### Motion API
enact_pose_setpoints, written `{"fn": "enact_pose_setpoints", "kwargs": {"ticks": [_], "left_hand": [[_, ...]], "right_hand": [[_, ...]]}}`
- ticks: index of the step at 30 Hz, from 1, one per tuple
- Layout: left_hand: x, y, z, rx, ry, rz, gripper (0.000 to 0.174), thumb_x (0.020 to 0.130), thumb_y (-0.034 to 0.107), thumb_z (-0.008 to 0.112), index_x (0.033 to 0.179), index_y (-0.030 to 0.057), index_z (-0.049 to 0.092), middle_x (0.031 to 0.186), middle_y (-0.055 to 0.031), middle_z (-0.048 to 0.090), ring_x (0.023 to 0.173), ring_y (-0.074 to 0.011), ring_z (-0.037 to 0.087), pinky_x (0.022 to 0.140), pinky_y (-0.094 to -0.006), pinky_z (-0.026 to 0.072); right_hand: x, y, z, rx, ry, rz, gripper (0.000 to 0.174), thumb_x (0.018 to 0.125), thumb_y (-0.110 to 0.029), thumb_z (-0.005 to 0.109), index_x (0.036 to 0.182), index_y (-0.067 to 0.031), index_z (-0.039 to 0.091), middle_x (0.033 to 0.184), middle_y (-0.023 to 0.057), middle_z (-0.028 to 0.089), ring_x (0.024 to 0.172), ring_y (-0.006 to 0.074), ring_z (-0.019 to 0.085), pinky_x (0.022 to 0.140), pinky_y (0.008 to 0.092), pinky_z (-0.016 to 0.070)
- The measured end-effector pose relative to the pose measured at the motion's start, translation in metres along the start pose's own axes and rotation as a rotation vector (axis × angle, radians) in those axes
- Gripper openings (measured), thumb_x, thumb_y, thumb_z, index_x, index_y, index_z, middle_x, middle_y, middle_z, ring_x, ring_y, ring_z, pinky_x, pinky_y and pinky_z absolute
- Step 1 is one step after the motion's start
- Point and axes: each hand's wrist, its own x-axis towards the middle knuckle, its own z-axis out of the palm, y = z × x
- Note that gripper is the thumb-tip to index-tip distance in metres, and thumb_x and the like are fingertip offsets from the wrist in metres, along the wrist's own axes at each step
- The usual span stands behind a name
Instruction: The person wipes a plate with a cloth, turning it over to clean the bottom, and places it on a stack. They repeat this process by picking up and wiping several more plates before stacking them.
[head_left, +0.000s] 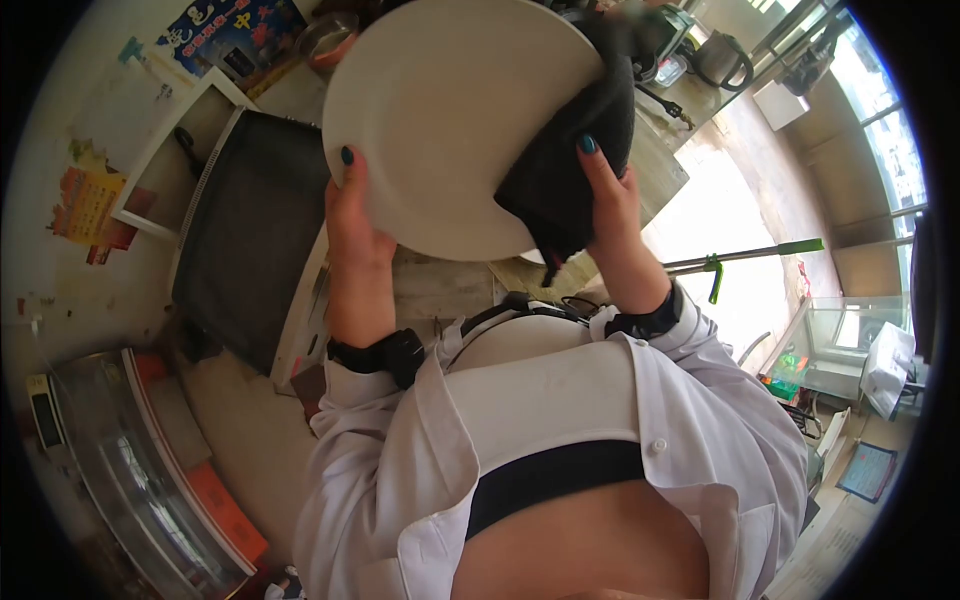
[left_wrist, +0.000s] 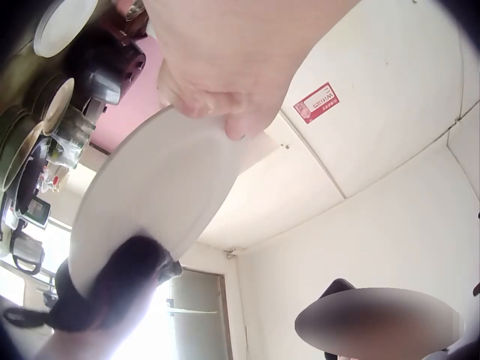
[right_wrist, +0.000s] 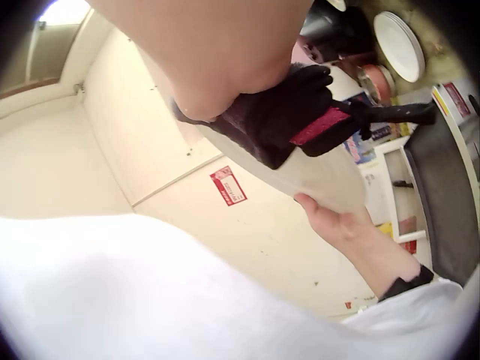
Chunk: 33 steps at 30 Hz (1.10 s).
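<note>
A large white oval plate is held up in front of the body in the head view, tilted. My left hand grips its left edge, thumb on the face. My right hand holds a black cloth against the plate's right edge, thumb over the cloth. In the left wrist view the left hand pinches one end of the plate, with the cloth at the other end. The right wrist view shows the cloth bunched under the right hand; its fingers are partly hidden.
A dark flat appliance stands at the left, beside a white frame. At the upper right is a kettle. A glass display case is at the lower left. Stacked white plates show in the right wrist view.
</note>
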Motion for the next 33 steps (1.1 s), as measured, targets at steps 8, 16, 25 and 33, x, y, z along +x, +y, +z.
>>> {"fn": "enact_pose_setpoints", "kwargs": {"ticks": [8, 16, 25, 33], "left_hand": [[-0.019, -0.038, 0.043, -0.438, 0.075, -0.026, 0.052, 0.083, 0.038, 0.04, 0.12, 0.0033, 0.029, 0.118, -0.0081, 0.039, 0.107, -0.0238, 0.039, 0.09, -0.0364, 0.0299], [0.009, -0.005, 0.007, 0.023, -0.181, 0.141, 0.055, 0.082, 0.039, 0.042, 0.12, 0.002, 0.029, 0.119, -0.0096, 0.038, 0.107, -0.0248, 0.039, 0.088, -0.0385, 0.0331], [-0.009, -0.044, 0.067, -0.299, -0.016, 0.036, 0.053, 0.082, 0.039, 0.041, 0.12, 0.0047, 0.029, 0.119, -0.0085, 0.038, 0.11, -0.024, 0.036, 0.091, -0.0367, 0.0303], [0.018, -0.012, 0.04, -0.132, -0.18, -0.054, 0.052, 0.083, 0.039, 0.04, 0.121, 0.0047, 0.029, 0.12, -0.0078, 0.037, 0.11, -0.0232, 0.036, 0.091, -0.0361, 0.0297]], "right_hand": [[-0.01, 0.036, 0.011, 0.254, 0.067, -0.062, 0.033, 0.077, -0.017, 0.056, 0.105, -0.0027, 0.045, 0.098, 0.0063, 0.052, 0.088, 0.016, 0.051, 0.077, 0.0288, 0.0417], [0.013, -0.024, -0.012, -0.212, -0.249, -0.155, 0.028, 0.074, -0.018, 0.06, 0.093, 0.0014, 0.052, 0.083, 0.0066, 0.057, 0.073, 0.0131, 0.055, 0.065, 0.0239, 0.0447], [-0.009, 0.059, 0.015, 0.493, 0.121, -0.217, 0.037, 0.076, -0.02, 0.057, 0.106, -0.0019, 0.044, 0.1, 0.0057, 0.051, 0.088, 0.014, 0.049, 0.078, 0.0266, 0.0396], [0.019, -0.017, -0.029, -0.053, -0.074, -0.132, 0.03, 0.077, -0.016, 0.056, 0.102, -0.0009, 0.047, 0.096, 0.0062, 0.053, 0.086, 0.0131, 0.051, 0.074, 0.0257, 0.0423]]}}
